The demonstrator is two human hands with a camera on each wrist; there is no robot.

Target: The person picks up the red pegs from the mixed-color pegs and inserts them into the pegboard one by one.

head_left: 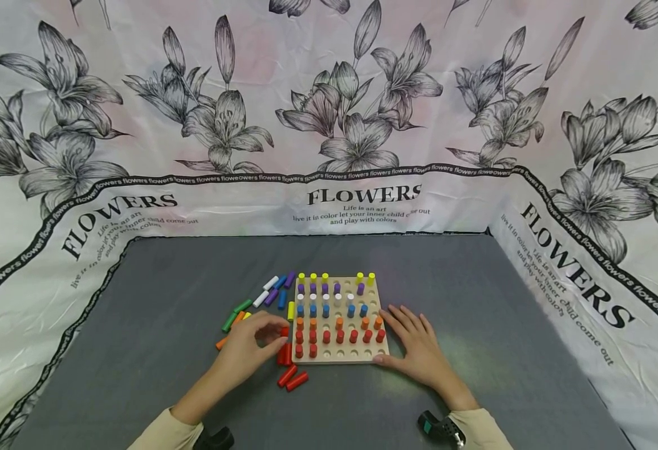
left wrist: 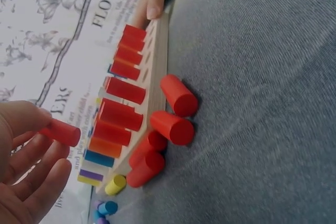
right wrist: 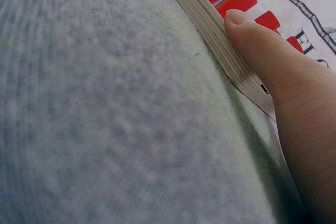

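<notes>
A wooden pegboard (head_left: 340, 360) carries rows of upright pegs in yellow, purple, white, blue, orange and red. Off its left edge, my left hand (head_left: 247, 345) pinches a red peg (left wrist: 64, 132) between thumb and fingers, above the table. My right hand (head_left: 415, 353) rests at the board's right side, fingers spread. Its thumb (right wrist: 257, 38) lies on the near right corner of the board. In the nearest row, two red pegs (head_left: 314, 350) stand at the left end, with bare holes to their right.
Several loose red pegs (head_left: 297, 381) lie beside the board's near left corner. Farther back on the left are scattered green pegs (head_left: 229, 322), white pegs (head_left: 260, 299), blue, purple, orange and yellow ones. A flower-printed cloth (head_left: 362, 212) borders the grey table (head_left: 194, 269).
</notes>
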